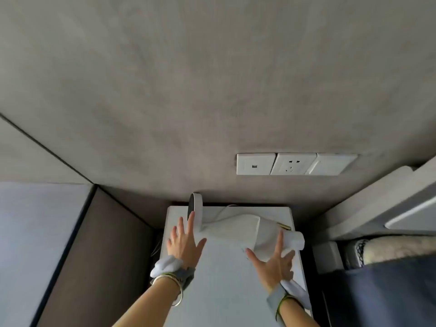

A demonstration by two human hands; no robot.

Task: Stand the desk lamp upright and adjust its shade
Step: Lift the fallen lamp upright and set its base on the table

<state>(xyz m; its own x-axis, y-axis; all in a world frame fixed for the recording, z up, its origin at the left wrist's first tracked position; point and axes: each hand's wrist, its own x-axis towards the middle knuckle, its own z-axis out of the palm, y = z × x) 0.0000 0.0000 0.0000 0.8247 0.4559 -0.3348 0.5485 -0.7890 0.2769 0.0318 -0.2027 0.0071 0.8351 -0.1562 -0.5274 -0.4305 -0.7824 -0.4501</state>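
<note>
While the white desk lamp lies on its side across the far end of the white surface, its round base stands on edge at the left and its shade points right, reaching the surface's right edge. Left hand is spread flat, fingers apart, fingertips at the base; right hand is splayed too, fingers under the shade's near side, neither grip closed on anything. White wall sockets sit on the grey wall above.
</note>
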